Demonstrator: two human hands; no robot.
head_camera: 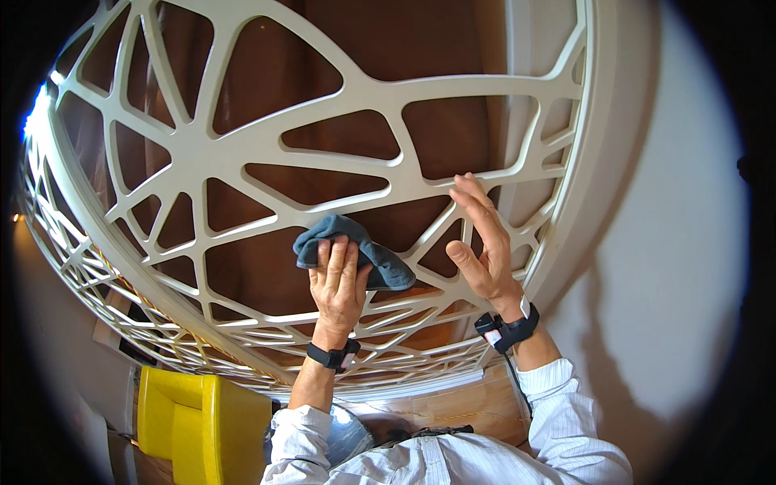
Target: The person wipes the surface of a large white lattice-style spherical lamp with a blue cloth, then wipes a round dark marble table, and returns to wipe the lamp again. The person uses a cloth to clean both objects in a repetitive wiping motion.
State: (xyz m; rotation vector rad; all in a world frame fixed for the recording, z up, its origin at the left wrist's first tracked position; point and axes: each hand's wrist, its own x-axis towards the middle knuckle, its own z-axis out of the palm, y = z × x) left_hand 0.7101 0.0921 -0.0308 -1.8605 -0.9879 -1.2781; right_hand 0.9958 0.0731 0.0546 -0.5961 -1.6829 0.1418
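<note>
A white openwork lattice panel (194, 145) with irregular cut-outs rises before me, and brown surfaces show through its gaps. My left hand (339, 285) presses a bunched dark blue-grey cloth (388, 267) against the lattice, near the middle of the view. The fingers lie over the cloth, and one end of it spreads to the right. To the right, my right hand (485, 248) is raised with its fingers apart and nothing in it. Its fingertips are near a lattice bar; whether they touch it I cannot tell. Both wrists wear black straps with small devices.
A yellow armchair (182, 412) stands at lower left, beyond the lattice's curved-looking edge. A pale wall (667, 273) runs along the right. Wood flooring (491, 394) shows below, with a thin twisted cord across it. A bright light glares at far left.
</note>
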